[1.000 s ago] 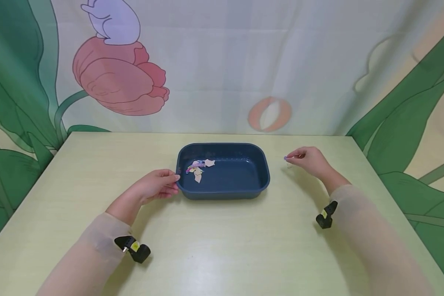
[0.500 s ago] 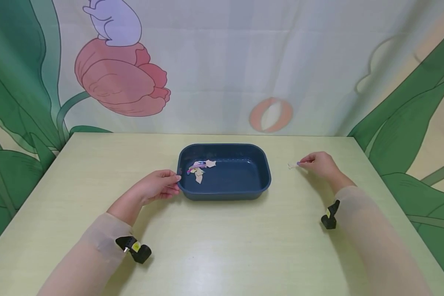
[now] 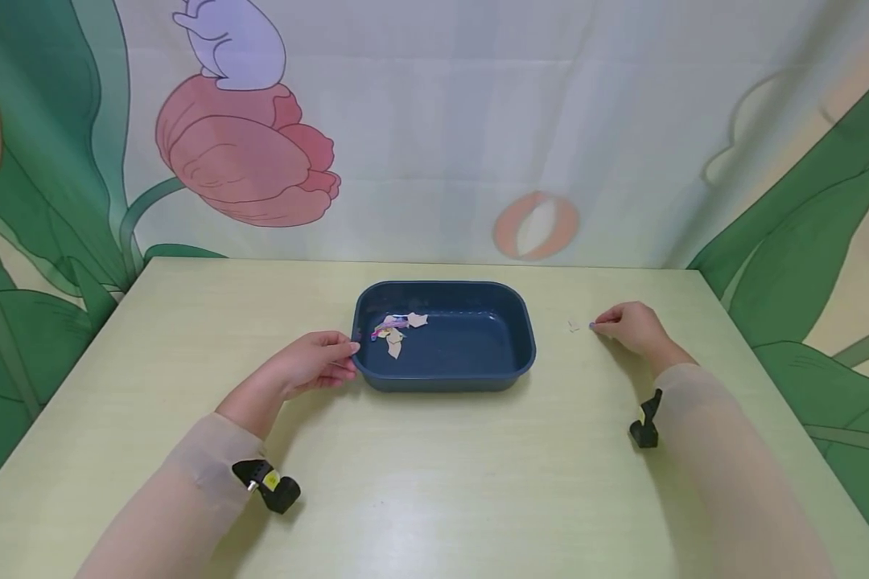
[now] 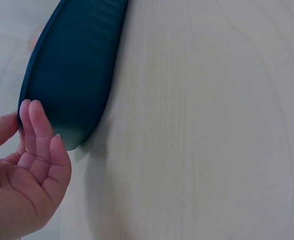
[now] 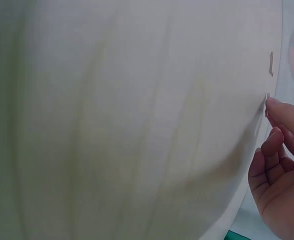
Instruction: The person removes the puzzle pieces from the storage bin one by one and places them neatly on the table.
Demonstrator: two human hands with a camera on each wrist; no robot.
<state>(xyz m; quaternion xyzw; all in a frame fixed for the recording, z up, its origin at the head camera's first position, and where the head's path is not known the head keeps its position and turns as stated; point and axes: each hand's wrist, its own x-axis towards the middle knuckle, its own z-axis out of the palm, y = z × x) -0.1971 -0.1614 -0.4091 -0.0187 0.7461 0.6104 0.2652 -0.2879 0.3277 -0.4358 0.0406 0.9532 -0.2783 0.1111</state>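
Note:
A dark blue basin (image 3: 445, 384) stands on the table, with paper scraps (image 3: 394, 344) and a small purple piece in its left part. The left hand (image 3: 311, 363) pinches the basin's left rim between thumb and fingers; in the left wrist view that hand (image 4: 34, 170) holds the basin wall (image 4: 76, 70). Right of the basin, the right hand (image 3: 633, 328) pinches a tiny purplish piece (image 3: 592, 326) between thumb and forefinger. Just left of its fingertips lies a small thin scrap (image 3: 573, 326). The right wrist view shows this hand (image 5: 282, 175) with a thin scrap (image 5: 271, 64) beyond its fingertips.
The pale wooden table (image 3: 434, 482) extends in front of the basin. A printed curtain (image 3: 420, 145) hangs behind the table's back edge. Black wrist cameras are strapped to the left sleeve (image 3: 210, 466) and the right sleeve (image 3: 702, 426).
The right hand has moved to the right, away from the basin, with the tiny piece, and the thin scrap now lies apart from its fingers. The left hand keeps its hold on the rim.

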